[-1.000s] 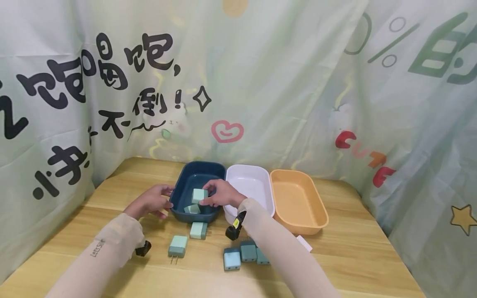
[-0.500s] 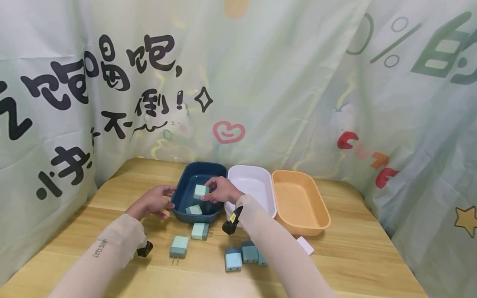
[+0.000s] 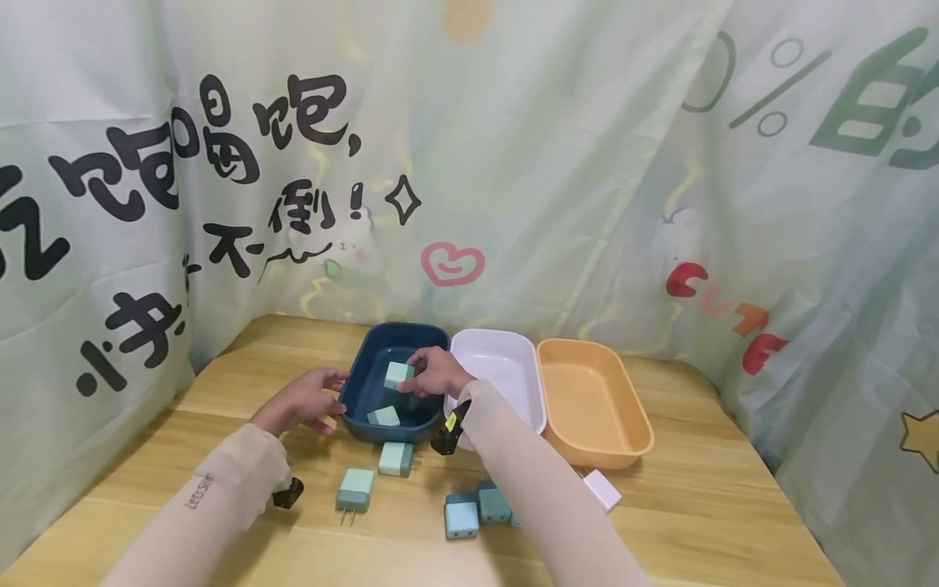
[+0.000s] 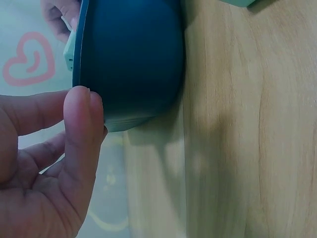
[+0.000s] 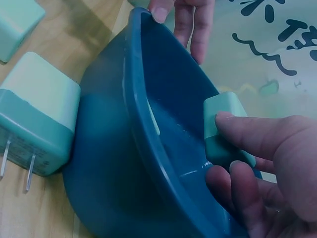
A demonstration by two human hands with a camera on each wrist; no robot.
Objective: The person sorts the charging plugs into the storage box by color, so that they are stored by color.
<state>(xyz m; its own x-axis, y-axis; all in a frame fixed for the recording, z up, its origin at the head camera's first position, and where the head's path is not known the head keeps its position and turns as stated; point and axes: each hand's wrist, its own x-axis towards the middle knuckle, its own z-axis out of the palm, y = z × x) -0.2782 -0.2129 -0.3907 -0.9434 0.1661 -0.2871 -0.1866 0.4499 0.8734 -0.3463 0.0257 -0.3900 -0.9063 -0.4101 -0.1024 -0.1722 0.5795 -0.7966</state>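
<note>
My right hand (image 3: 438, 373) pinches a two-tone green plug charger (image 5: 221, 130) between thumb and fingers, over the inside of a dark blue tray (image 3: 394, 330). Another green charger (image 3: 384, 417) lies in that tray, near its front wall. At the tray's left side, my left hand (image 3: 308, 399) holds the rim, the thumb (image 4: 81, 111) lying on the edge. Just in front of the tray, a green charger (image 3: 396, 459) lies on the table, its prongs to the right. A further green charger (image 3: 355, 489) lies closer, prongs toward me.
A white tray (image 3: 539, 391) and an orange tray (image 3: 641, 432) stand in a row to the right of the blue one. Several blue-toned chargers (image 3: 461, 518) lie partly under my right forearm. A white charger (image 3: 603, 491) rests before the orange tray. Printed curtains hang behind the table.
The right hand, with its charger, has shifted slightly up in the view, within the blue tray's outline. My left hand keeps its place at the tray's side. The view has tilted slightly.
</note>
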